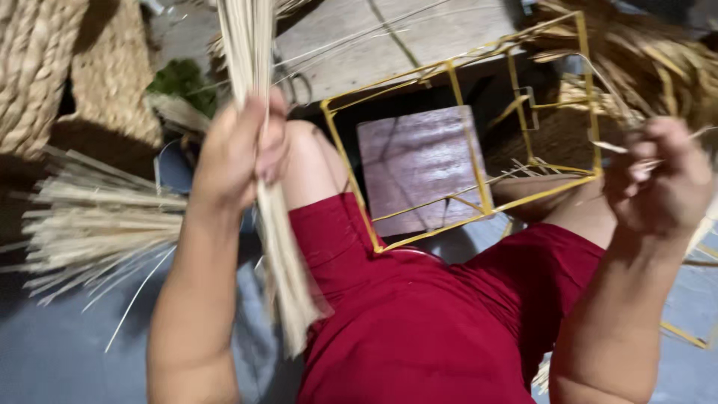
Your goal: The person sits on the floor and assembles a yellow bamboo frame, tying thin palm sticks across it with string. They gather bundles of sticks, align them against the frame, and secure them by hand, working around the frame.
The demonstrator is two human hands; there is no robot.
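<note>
Straw bundle [258,150] stands upright, clamped in my left hand [239,146] — my right hand [662,179], pinched on one thin strand [609,147], sits beside the yellow wire frame [479,187].

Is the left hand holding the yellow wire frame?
No, the left hand grips a bundle of pale straw; the yellow wire frame rests apart on the lap.

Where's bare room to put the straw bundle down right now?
Bare grey floor lies below the loose straw pile, beside the left hand gripping the straw bundle. The wooden board behind the yellow wire frame is mostly bare. Around the right hand it is crowded with straw.
</note>
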